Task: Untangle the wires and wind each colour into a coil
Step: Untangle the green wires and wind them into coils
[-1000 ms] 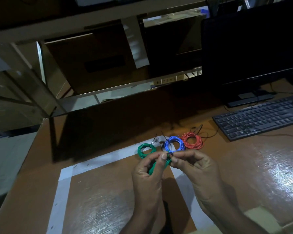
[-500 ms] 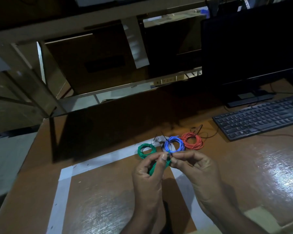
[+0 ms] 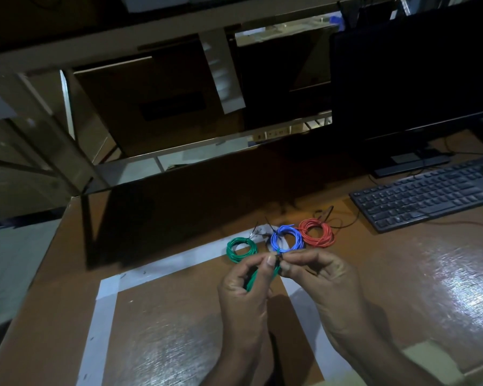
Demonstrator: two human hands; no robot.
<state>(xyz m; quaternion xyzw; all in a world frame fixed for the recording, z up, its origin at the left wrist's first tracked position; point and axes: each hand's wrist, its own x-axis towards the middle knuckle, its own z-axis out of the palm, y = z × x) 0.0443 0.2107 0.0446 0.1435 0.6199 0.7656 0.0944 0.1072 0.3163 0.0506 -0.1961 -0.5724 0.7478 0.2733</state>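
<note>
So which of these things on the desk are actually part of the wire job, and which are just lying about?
Part of the job:
green coil, blue coil and red coil, lying in a row
green wire held between the left hand and right hand
white tape outline on the desk, probably the work area

Just lying about:
keyboard
monitor
</note>
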